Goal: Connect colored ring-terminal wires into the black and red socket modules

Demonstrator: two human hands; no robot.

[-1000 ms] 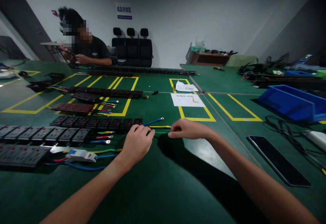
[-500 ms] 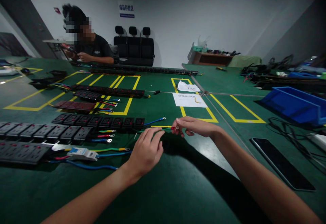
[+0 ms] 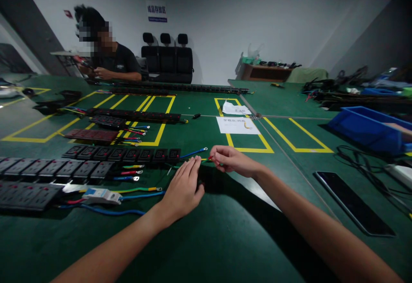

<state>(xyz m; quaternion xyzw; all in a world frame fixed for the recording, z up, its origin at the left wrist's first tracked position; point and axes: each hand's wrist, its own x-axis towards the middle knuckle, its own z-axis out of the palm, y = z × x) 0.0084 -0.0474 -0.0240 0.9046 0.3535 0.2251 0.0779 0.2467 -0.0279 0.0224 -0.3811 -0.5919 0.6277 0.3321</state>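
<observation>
My right hand (image 3: 232, 162) pinches the red-sleeved end of a green wire (image 3: 206, 160) between thumb and fingers; its tip is hidden by the fingers. My left hand (image 3: 182, 191) lies over the same wire, fingers stretched out side by side and thumb apart below. The wire runs left under those fingers toward a black socket strip (image 3: 122, 153). From this strip's right end a blue wire (image 3: 195, 152) with a ring terminal sticks out, just above my left fingertips.
More socket strips (image 3: 28, 195) lie at left, one beside a white breaker (image 3: 102, 195) with coloured wires. A phone (image 3: 352, 201), black cables and a blue bin (image 3: 363, 130) are at right. Paper labels (image 3: 238, 125) lie ahead. Across the table a person (image 3: 119, 64) handles something.
My right hand has shifted slightly left toward my left hand and now covers the wire's ring terminal, which showed before. My left hand's fingers have straightened and come together.
</observation>
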